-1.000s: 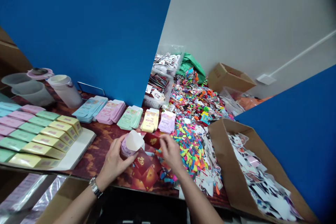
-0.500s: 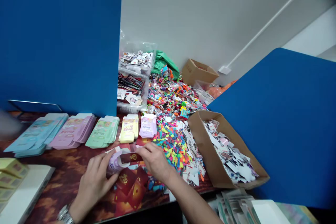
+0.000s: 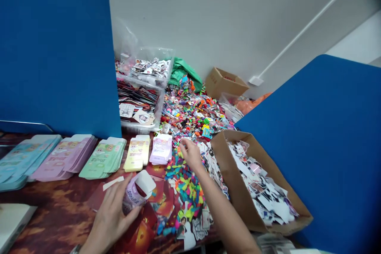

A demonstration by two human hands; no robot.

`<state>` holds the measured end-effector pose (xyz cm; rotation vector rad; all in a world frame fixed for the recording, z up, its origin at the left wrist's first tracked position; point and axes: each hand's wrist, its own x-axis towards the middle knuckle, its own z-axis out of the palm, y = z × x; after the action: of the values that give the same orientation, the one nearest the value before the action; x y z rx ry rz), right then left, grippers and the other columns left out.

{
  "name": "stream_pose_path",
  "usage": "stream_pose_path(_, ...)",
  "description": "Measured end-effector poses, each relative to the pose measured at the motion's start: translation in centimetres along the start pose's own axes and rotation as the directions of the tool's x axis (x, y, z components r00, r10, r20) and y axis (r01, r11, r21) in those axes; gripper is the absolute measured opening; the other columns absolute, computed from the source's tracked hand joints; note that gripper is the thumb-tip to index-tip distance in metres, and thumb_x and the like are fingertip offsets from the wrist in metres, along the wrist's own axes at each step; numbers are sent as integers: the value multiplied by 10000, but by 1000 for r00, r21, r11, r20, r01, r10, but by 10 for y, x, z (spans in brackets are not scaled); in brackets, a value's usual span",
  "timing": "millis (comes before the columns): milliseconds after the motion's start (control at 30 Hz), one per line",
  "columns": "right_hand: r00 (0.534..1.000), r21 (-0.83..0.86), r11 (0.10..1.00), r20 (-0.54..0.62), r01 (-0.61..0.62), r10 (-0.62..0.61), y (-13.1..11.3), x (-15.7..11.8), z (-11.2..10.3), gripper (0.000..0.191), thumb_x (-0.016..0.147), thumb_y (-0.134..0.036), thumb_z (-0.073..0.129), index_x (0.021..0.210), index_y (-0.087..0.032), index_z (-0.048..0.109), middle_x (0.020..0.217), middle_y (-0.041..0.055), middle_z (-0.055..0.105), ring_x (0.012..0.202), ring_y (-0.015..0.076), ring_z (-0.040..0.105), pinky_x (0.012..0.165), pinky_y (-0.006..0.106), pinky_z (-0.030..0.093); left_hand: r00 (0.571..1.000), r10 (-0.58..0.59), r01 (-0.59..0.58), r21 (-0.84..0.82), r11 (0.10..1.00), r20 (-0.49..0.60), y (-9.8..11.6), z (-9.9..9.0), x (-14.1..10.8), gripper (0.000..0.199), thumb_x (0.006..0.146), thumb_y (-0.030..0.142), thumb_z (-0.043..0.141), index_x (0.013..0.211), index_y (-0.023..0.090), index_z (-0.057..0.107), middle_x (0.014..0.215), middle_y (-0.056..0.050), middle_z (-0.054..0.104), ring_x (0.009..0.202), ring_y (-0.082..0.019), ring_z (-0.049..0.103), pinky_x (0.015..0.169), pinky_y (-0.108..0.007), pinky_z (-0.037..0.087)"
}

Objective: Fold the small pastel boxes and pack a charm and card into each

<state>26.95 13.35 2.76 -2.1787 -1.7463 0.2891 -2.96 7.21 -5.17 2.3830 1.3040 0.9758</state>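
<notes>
A small purple paper box, its white end flap standing up, is in my left hand, with the fingers wrapped round its sides. Something dark red shows inside the box's mouth. My right hand is stretched out to the near edge of the heap of small colourful trinkets. Its fingers are curled together at the tips, and what they pinch is too small to name. Below that hand lie bright rubbery balloon-like pieces. Red envelopes with gold print lie beside the purple box.
Flat box stacks stand in a row: blue, pink, green, yellow and purple. Clear bins hold cards and cutouts. A cardboard box of cutouts stands right, beside a blue partition.
My right hand has left the purple box, where it held a dark red card with gold print, and moved up and right to the trinkets. My left hand still holds the box; the view has shifted.
</notes>
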Motion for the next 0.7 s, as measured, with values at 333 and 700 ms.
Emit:
stream_pose_path(333, 978, -179, 972, 119, -150, 173, 73, 67, 36, 205, 852, -325, 646, 1038, -240, 667, 1066, 78, 678, 943, 216, 639, 730, 268, 416, 1000, -27, 27, 59, 998, 11, 22, 12, -7, 754, 827, 518, 622, 1456, 216, 336, 1250, -130, 613, 1116, -300, 619, 904, -394, 529)
stream_pose_path(700, 994, -36, 998, 100, 57, -53, 106, 18, -26, 260, 952, -332, 448, 1097, -221, 632, 858, 25, 677, 819, 180, 609, 689, 229, 382, 992, -16, 22, -43, 999, 122, 43, 10, 6, 724, 852, 459, 610, 1469, 237, 303, 1295, -121, 575, 1138, -283, 588, 918, -385, 519)
